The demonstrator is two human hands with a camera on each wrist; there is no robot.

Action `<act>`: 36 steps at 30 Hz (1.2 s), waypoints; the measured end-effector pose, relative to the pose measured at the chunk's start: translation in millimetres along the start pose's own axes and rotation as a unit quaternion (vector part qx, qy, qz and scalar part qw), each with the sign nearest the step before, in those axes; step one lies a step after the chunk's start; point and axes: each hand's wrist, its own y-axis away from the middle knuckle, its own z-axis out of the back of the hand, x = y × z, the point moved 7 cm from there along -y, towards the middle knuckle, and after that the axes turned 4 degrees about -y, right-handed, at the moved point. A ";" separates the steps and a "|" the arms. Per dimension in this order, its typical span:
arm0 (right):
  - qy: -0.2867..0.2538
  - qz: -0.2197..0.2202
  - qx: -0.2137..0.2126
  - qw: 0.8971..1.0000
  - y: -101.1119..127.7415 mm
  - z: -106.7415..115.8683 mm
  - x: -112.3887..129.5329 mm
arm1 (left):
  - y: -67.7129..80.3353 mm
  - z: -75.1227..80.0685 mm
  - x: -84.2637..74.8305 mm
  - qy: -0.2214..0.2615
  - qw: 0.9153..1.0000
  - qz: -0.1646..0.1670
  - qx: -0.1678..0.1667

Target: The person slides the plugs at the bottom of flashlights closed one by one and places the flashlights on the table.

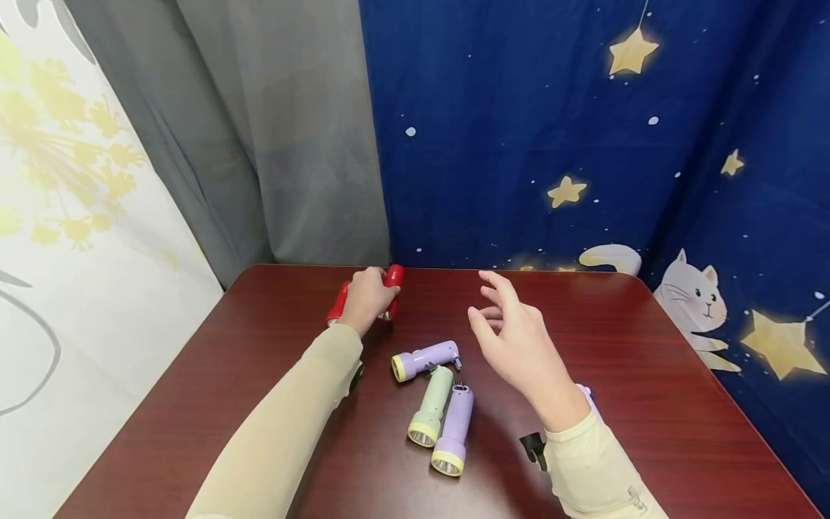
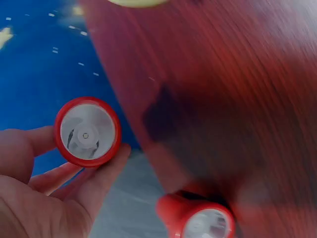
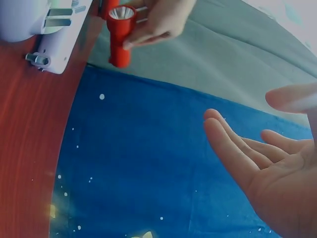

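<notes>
At the far edge of the table, my left hand [image 1: 368, 294] grips a red flashlight [image 1: 394, 277] between thumb and fingers. The left wrist view shows that flashlight's round lens [image 2: 86, 131] facing the camera. Beside the same hand, a second red flashlight [image 1: 336, 305] lies on the table, partly hidden by the hand. My right hand [image 1: 519, 342] hovers over the table with its fingers spread and relaxed, holding nothing. Between the forearms lie a purple flashlight [image 1: 431, 356], a light green flashlight [image 1: 434, 401] and another purple flashlight [image 1: 457, 422].
A further purple item [image 1: 588, 395] is mostly hidden behind my right wrist. The reddish-brown table [image 1: 648, 432] ends at a grey curtain [image 1: 311, 130] and a blue star-patterned curtain [image 1: 493, 144].
</notes>
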 end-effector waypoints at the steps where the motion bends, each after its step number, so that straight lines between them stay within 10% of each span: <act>1: 0.000 -0.001 -0.001 1.000 0.2 -0.2 -1.4 | -2.8 -2.1 2.5 -0.008 1.000 -0.001 0.004; 10: 0.037 -0.037 0.059 0.997 2.6 -19.2 -13.7 | -12.9 -17.4 30.9 -0.042 0.999 0.027 0.019; 23: 0.153 -0.056 0.201 0.966 19.1 -59.8 -35.2 | -17.3 -23.2 32.6 -0.087 0.994 0.026 0.058; 33: 0.170 -0.060 0.242 0.953 29.6 -82.3 -50.1 | -104.2 -91.9 116.1 -0.091 0.987 0.036 0.131; 36: 0.178 -0.063 0.244 0.951 31.6 -84.8 -54.2 | -73.3 -64.1 93.6 -0.068 0.982 0.050 0.169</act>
